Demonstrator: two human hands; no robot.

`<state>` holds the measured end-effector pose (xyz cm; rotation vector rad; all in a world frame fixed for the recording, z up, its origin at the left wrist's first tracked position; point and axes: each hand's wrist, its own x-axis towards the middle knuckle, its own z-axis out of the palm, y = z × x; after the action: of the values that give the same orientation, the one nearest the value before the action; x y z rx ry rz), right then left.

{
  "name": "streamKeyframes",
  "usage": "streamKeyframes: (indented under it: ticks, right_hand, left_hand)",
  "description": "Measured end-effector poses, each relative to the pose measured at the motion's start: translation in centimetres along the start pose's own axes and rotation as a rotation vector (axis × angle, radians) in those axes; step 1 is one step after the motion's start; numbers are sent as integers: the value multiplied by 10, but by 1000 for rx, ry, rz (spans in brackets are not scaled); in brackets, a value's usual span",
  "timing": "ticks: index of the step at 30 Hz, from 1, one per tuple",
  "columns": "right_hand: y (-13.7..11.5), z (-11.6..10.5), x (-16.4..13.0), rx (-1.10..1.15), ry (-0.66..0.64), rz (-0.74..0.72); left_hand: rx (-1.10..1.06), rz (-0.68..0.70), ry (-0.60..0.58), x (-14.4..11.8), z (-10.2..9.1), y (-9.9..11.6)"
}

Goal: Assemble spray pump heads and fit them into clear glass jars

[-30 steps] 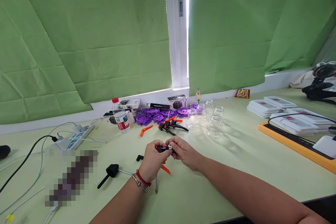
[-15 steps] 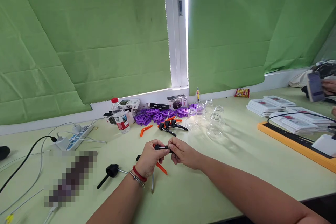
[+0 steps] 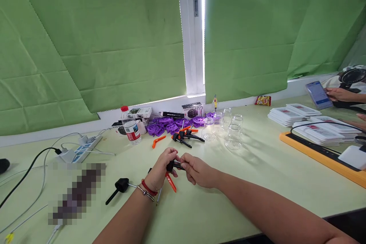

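Gripping black-and-orange pump head (image 3: 172, 168) | left hand (image 3: 160, 171), right hand (image 3: 197, 169) both pinching it | box (image 3: 192, 111) lettering unreadable

Cluttered pale-green table (image 3: 257, 183)

A small assembly workroom: a long pale-green bench (image 3: 257, 167) under a window with green blinds (image 3: 100, 45), batches of purple parts (image 3: 171, 125), glass jars (image 3: 233, 133) mid-frame, stacked packets (image 3: 288, 116) at right.
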<state>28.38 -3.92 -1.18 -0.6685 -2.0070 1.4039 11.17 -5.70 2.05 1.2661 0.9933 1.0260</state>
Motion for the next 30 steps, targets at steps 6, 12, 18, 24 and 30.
streamKeyframes:
  ticks: [6, 12, 18, 24, 30]
  right_hand:
    - [4, 0, 1, 34, -21, 3]
    - [3, 3, 5, 43, 70, -6]
    - [7, -1, 7, 68, 71, -17]
    - [7, -2, 8, 86, 85, -23]
    - [-1, -6, 6, 112, 128, -39]
  left_hand:
    - [30, -2, 22, 0, 0, -2]
    - [124, 31, 277, 4, 2, -7]
    - [154, 95, 373, 7, 8, -9]
    - [259, 159, 531, 9, 8, -7]
    - [445, 265, 565, 5, 8, -6]
